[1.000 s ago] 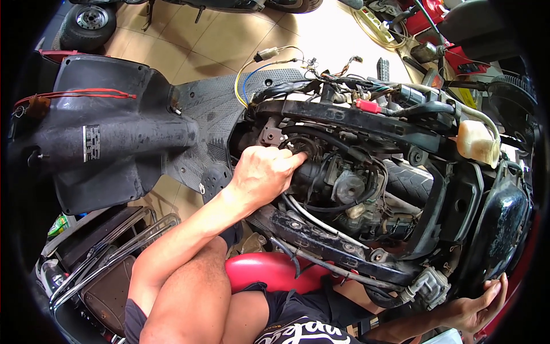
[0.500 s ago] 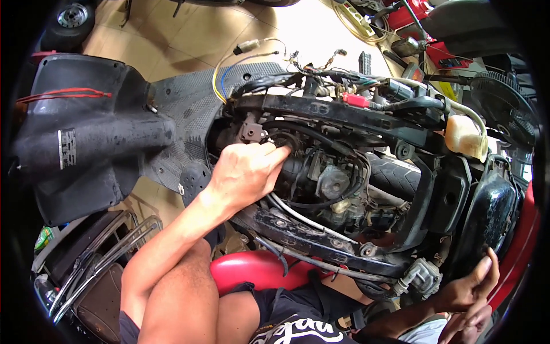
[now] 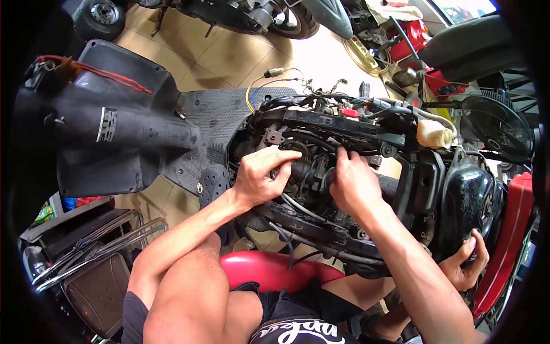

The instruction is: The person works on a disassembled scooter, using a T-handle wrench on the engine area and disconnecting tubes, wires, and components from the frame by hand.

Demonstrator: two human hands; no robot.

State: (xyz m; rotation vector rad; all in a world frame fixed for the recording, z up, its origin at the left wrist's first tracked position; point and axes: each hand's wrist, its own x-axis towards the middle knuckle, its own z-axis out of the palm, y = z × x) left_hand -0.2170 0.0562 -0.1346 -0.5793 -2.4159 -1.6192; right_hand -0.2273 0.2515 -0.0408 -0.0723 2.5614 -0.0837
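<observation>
A stripped scooter frame lies across the view with its engine bay exposed. My left hand hovers at the bay's left part, beside a rusty bracket. Its thumb and index finger are curved and apart, with nothing visible between them. My right hand reaches into the middle of the bay, fingers bent downward near a black hose. Its fingertips are partly hidden among the parts, so any hold does not show. A pale cable runs below both hands. Loose yellow and blue wires stick up at the frame's front.
Another person's hand rests by the black tank at right. A black floorboard and leg-shield piece extends left. A red rounded panel is beneath the frame. A chrome-framed chair, fan and motorcycle stand around.
My right hand has come from the lower right into the engine bay. My left hand has drawn back slightly, its fingers now more apart. The view has shifted.
</observation>
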